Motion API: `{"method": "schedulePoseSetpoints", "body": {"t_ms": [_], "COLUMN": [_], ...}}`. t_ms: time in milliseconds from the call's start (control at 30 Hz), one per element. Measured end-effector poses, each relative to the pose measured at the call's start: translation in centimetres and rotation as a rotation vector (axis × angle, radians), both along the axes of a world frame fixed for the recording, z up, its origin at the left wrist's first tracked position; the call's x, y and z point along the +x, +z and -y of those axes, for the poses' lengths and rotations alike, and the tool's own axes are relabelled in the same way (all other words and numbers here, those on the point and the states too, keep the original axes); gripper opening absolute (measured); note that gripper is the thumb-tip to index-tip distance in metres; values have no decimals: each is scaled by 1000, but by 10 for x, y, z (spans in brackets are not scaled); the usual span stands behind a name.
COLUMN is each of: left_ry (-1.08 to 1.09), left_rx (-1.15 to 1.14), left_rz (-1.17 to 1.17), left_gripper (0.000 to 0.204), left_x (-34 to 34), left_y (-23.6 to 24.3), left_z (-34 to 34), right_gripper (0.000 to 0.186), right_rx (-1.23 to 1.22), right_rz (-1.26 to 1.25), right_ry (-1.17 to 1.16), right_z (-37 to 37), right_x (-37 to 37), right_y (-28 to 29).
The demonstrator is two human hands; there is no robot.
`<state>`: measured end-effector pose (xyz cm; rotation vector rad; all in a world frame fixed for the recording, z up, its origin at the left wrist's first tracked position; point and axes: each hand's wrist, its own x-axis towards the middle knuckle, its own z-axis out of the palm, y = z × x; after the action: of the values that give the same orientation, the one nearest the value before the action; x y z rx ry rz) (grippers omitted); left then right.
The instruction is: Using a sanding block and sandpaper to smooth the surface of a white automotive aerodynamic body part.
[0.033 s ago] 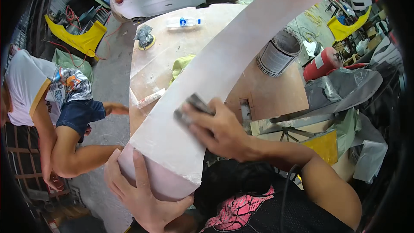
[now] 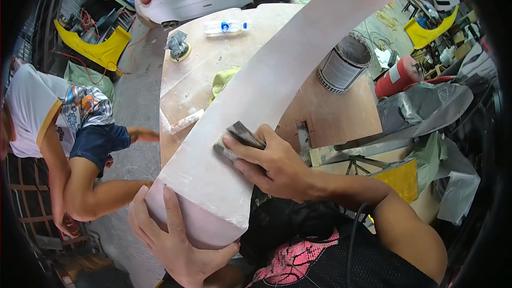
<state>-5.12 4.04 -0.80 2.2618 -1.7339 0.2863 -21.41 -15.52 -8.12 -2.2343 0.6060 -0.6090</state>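
Note:
A long, curved whitish panel point(image 2: 266, 82) stretches from near my body to the far right, its near end face pinkish. My left hand point(image 2: 178, 240) grips that near end, fingers spread over the face and thumb on its right side. With bent fingers, my right hand point(image 2: 277, 165) holds a dark grey sanding block point(image 2: 240, 137) against the panel's upper surface, not far from the near end. The block's underside is hidden.
Under the panel is a dusty board table point(image 2: 186, 90) bearing a plastic bottle point(image 2: 225, 28), a round sander point(image 2: 178, 48), a yellow-green cloth point(image 2: 221, 80) and a large can point(image 2: 345, 64). A person point(image 2: 80, 117) sits at left. A red cylinder point(image 2: 397, 77) lies at right.
My right hand and the sanding block have shifted slightly toward me along the panel. My left hand stays on the panel's near end.

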Motion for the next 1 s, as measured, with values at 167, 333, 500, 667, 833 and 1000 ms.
{"method": "schedulePoseSetpoints", "body": {"t_ms": [167,333,500,667,833,1000], "left_ry": [-12,7,13,3,3,-37], "left_rx": [-20,-7,-2,-3,-4,-26], "left_rz": [25,20,19,24,15,5], "left_gripper": [127,125,123,122,121,120], "left_x": [3,1,1,6,9,14], "left_y": [-1,-7,-6,-7,-9,-7], "left_z": [1,-3,-2,-4,-11,-5], "right_gripper": [56,82,106,107,108,108], "right_rx": [-151,88,133,-108,-273,-268], "right_rz": [51,-171,-441,-467,-521,-730], "right_ry": [44,-158,-33,146,27,-312], "right_z": [51,74,59,77,128,155], "right_x": [-77,-133,-95,-70,-97,-128], "right_y": [-24,-29,-41,-80,-91,-63]}}
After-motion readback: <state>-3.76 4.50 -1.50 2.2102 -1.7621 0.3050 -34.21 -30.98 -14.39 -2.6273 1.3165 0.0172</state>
